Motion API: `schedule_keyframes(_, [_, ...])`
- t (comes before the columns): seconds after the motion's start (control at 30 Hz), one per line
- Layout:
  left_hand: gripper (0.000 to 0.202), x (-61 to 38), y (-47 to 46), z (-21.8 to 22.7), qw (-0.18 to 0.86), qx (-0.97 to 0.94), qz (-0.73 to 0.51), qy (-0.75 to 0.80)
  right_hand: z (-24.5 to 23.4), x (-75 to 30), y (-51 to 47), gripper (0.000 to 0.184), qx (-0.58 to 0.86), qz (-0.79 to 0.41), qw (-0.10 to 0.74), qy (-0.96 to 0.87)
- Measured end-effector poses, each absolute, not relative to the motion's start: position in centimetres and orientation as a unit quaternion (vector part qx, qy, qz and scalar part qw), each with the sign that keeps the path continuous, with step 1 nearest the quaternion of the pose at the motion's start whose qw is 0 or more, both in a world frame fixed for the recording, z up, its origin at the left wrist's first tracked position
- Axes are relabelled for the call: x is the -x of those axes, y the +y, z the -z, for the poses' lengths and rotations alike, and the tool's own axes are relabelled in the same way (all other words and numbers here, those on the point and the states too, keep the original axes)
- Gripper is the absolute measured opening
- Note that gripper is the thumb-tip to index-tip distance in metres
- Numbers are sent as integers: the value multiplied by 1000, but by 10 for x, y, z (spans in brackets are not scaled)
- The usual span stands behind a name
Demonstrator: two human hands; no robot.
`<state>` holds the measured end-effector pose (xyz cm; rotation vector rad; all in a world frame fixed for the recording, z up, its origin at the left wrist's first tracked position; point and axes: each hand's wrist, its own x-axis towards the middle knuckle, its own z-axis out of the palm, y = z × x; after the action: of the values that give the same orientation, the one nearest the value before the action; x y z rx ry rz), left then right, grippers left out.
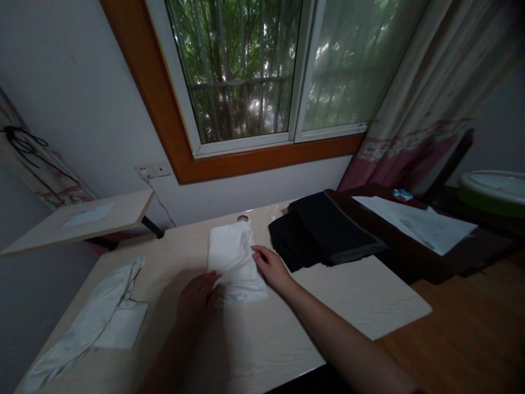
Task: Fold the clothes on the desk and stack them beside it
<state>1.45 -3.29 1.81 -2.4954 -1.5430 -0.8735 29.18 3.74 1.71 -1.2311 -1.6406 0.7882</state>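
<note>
A folded white cloth (233, 257) lies in the middle of a pale table (348, 295). My left hand (199, 295) rests flat on the cloth's near left corner, fingers stretched out. At the cloth's right edge my right hand (270, 265) lies with its fingers extended against the fabric. Neither hand grips anything. A second white cloth (94, 320) lies loosely spread on the left part of the table, away from both hands.
A stack of folded dark cloth (324, 232) sits at the table's far right. Beyond it stands a dark low table (394, 246) with white paper (418, 221). A small side shelf (82, 219) is at the left, with window and curtain behind.
</note>
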Motion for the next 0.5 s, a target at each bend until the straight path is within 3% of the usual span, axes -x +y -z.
schedule_keyframes(0.23, [34, -3, -29, -19, -128, 655, 376, -643, -15, -290, 33, 35, 476, -305, 431, -703])
schedule_keyframes(0.4, [42, -4, -28, -20, -124, 682, 414, -590, -17, -286, 27, 50, 474, -239, 367, -764])
schedule_keyframes(0.5, [55, -14, -29, -19, -48, 768, 369, -522, -19, -284, 24, 45, 465, -205, 332, -795])
